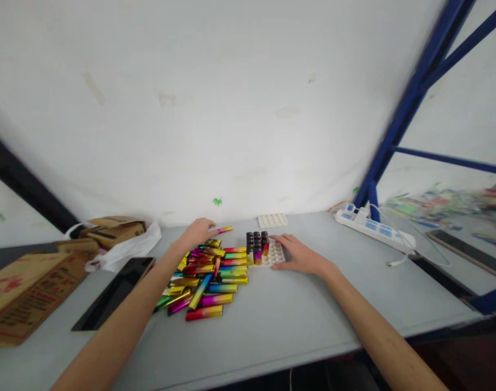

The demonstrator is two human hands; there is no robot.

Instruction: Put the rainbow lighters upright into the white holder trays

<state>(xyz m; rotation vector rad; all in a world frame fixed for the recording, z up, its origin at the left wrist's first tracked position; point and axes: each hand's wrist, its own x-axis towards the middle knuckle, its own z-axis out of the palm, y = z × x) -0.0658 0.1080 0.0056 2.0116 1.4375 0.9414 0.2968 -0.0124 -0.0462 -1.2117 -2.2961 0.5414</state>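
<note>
My left hand (199, 231) is above the far side of a pile of shiny, colour-graded cigarette lighters (205, 286). Its fingers are closed on the end of one pink-and-yellow lighter (224, 229), which points right. A white tray with rows of pockets (277, 254) stands right of the pile. Several lighters (256, 239) stand upright in its left part, black tops up. My right hand (297, 255) spans the tray's right side, thumb at the near edge and fingers by the upright lighters. Its palm side is hidden.
Another white pocketed tray (272, 220) lies by the wall. To the left are cardboard boxes (36, 288), a white plastic bag (126, 250) and a black tablet-like slab (115, 293). A power strip (374, 228) with cables and a blue metal frame (406, 108) stand right.
</note>
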